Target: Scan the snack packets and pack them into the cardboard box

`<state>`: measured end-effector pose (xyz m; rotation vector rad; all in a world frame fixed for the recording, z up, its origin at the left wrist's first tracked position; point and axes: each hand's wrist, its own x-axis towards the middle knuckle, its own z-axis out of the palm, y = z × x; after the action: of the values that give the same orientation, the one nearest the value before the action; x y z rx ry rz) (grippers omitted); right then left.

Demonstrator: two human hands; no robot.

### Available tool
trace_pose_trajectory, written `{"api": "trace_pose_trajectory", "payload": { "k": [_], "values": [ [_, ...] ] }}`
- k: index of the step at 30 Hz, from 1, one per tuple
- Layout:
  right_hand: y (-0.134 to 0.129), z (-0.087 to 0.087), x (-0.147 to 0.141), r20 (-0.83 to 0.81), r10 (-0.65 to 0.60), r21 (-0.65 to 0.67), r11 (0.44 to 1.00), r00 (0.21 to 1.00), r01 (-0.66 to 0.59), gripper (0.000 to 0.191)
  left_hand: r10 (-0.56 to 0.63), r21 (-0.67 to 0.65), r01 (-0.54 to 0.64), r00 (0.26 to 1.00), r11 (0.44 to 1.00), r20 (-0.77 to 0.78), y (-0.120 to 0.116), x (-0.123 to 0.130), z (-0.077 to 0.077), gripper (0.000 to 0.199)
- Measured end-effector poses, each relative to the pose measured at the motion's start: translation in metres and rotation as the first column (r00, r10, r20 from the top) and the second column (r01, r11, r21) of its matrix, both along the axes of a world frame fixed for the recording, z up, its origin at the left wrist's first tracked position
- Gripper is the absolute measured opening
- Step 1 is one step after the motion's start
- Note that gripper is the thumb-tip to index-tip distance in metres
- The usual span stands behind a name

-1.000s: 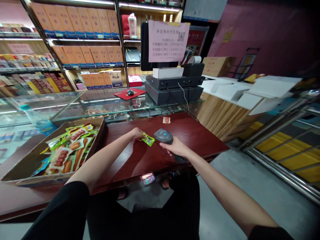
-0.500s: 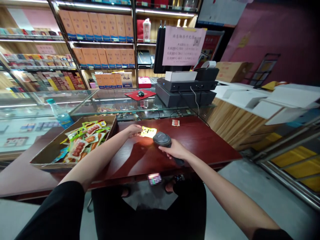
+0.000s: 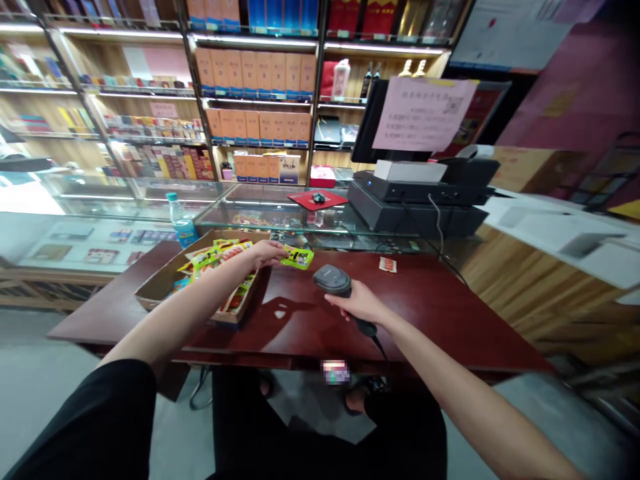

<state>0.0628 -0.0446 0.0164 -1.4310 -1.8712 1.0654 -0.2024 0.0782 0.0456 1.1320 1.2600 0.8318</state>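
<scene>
My left hand (image 3: 269,253) pinches a small yellow-green snack packet (image 3: 299,257) by its left end, holding it above the dark red table (image 3: 320,327). Around the handle of a black barcode scanner (image 3: 334,280) my right hand (image 3: 361,301) is closed. The scanner's head points left, a short way below and right of the packet, not touching it. At left, partly behind my left forearm, a cardboard box (image 3: 240,315) holds many packaged snacks (image 3: 220,257), sausages among them. One small red-and-white packet (image 3: 387,265) lies alone on the table to the right.
A blue-labelled bottle (image 3: 183,223) stands behind the box. Beyond the table, a glass counter (image 3: 240,207) carries a red mouse pad (image 3: 317,199) and a black cash register (image 3: 420,207). White boxes (image 3: 565,227) sit on the right. The scanner's cable (image 3: 379,347) hangs near the table's front edge.
The bright scanner light on the packet has gone out. My left hand with the packet sits closer to the box and farther from the scanner. The whole view has swung left.
</scene>
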Motion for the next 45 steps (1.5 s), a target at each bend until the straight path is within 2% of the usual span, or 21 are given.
{"api": "trace_pose_trajectory", "payload": {
  "k": [6,9,13,18,21,25,28,32,37,41,43,45],
  "values": [
    [0.014,0.006,-0.04,-0.019,0.108,-0.017,0.994,0.994,-0.108,0.032,0.234,0.071,-0.241,0.968,0.968,0.093,-0.004,-0.107,0.037,0.027],
    [0.019,0.007,-0.055,-0.017,0.151,-0.032,0.988,0.988,-0.152,0.031,0.295,0.096,-0.307,0.947,0.947,0.125,-0.012,-0.145,0.047,0.02],
    [0.022,0.009,-0.067,-0.002,0.178,-0.025,0.984,0.984,-0.178,0.032,0.344,0.089,-0.354,0.932,0.931,0.114,-0.023,-0.161,0.049,0.019],
    [0.021,0.013,-0.061,-0.01,0.178,-0.003,0.984,0.984,-0.178,0.031,0.298,0.074,-0.306,0.949,0.949,0.097,-0.021,-0.139,0.041,0.026],
    [0.019,0.015,-0.043,-0.022,0.14,0.011,0.99,0.99,-0.14,0.031,0.223,0.051,-0.228,0.971,0.972,0.08,-0.011,-0.11,0.034,0.029],
    [0.017,0.014,-0.003,-0.014,0.036,0.015,0.999,0.999,-0.036,0.032,0.079,0.031,-0.081,0.994,0.996,0.075,0.009,-0.054,0.021,0.028],
    [0.015,0.01,0.035,-0.017,-0.072,-0.009,0.997,0.997,0.072,0.032,-0.015,0.001,0.015,0.999,1.0,0.044,0.028,0.0,0.011,0.03],
    [0.013,0.006,0.091,-0.019,-0.217,-0.067,0.974,0.976,0.215,0.031,-0.142,-0.043,0.142,0.99,0.989,0.018,0.055,0.084,-0.003,0.029],
    [0.015,-0.001,0.161,-0.001,-0.318,-0.078,0.945,0.948,0.317,0.031,-0.301,-0.062,0.299,0.953,0.952,-0.032,0.083,0.196,-0.023,0.026],
    [0.02,-0.011,0.21,0.048,-0.423,-0.093,0.9,0.905,0.425,0.033,-0.425,-0.054,0.422,0.898,0.905,-0.117,0.099,0.278,-0.042,0.027],
    [0.022,-0.015,0.231,0.039,-0.455,-0.096,0.884,0.89,0.457,0.033,-0.457,0.002,0.474,0.849,0.88,-0.264,0.106,0.312,-0.053,0.03],
    [0.024,-0.018,0.247,0.015,-0.473,-0.099,0.876,0.881,0.472,0.032,-0.435,0.145,0.563,0.756,0.814,-0.489,0.112,0.34,-0.064,0.038]
  ]
}}
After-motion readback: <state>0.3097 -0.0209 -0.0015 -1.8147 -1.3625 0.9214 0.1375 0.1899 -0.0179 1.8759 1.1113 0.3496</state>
